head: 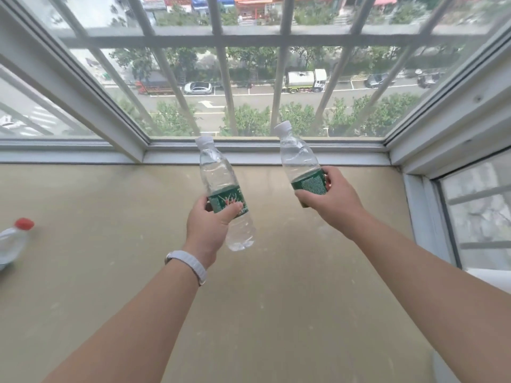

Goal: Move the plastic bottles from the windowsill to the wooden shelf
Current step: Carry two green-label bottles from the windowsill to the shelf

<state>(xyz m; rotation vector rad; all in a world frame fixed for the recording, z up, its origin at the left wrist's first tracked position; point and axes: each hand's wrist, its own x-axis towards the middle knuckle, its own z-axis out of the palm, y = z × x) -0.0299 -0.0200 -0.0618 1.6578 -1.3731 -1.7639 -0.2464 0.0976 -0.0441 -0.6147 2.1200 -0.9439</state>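
Both bottles are already off the windowsill (110, 272) and in the air above it, so the coming move turns on carrying them away, not on reaching. The left hand (206, 225) is wrapped around the green label of the left bottle (221, 189), whose long axis runs from its base at about 5 o'clock to its white cap at about 11 o'clock, tilted slightly from upright. The right hand (330, 197) is clamped on the label and lower body of the right bottle (300, 161), which leans the same way, cap toward 11 o'clock; its base is hidden behind the palm. The two bottles are near each other but apart, with the right one held farther toward the window bars (229, 87).

The wooden shelf is not in view (so its direction cannot be told from here); I judge that the person must turn away from the glass to reach it.

A third bottle with a red cap (13, 241) stands on the sill at 9 o'clock, well apart from both hands, nearer the left one. Nothing stands between the hands and the body. A white wristband (190, 265) sits on the left wrist.
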